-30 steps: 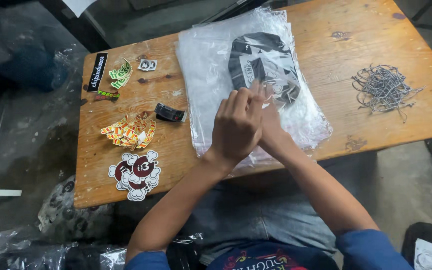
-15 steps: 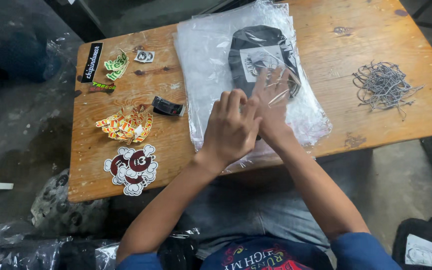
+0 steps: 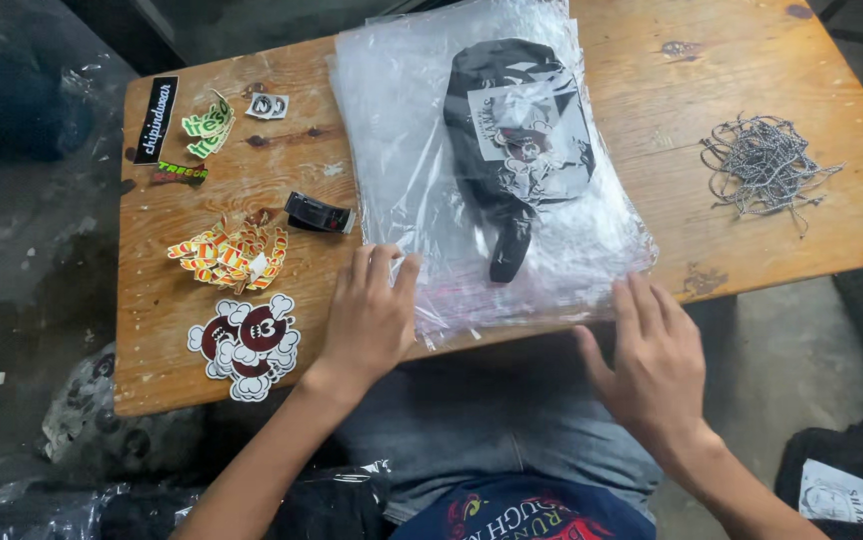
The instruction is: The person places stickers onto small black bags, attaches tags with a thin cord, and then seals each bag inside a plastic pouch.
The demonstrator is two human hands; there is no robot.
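Head view, left hand: the left hand [image 3: 370, 318] lies flat with fingers spread loosely, fingertips on the near left corner of the stack of clear plastic bags [image 3: 402, 180]; it grips nothing, and looks to me like it is steadying the slippery stack.
Head view, right hand: the right hand [image 3: 652, 365] hangs open, fingers apart and slightly curled, just off the near edge of the tabletop [image 3: 752, 60], close to the stack's right corner; whether a fingertip touches the plastic I cannot tell.
Head view, the bagged thing: a black pouch [image 3: 517, 140] with a pale printed patch sits inside the topmost bag, lying in the middle of the stack, its strap end pointing toward the person; it rests between and beyond the two hands, untouched by either.
Head view, why so placed: the stack overhangs the near edge slightly, which I judge keeps the bag mouths within easy reach.
Head view, left of the stack: a small black clip-like piece [image 3: 319, 213] lies just beside the stack; further left a heap of orange and yellow stickers [image 3: 229, 258], a pile of dark red and white cartoon stickers [image 3: 248, 345], and a few single stickers near the far corner.
Head view, right of the stack: a tangle of grey strings [image 3: 764, 165], well apart from the bags.
Head view, in the way: nothing lies between the hands and the stack; the black piece is the nearest obstacle to the left hand.
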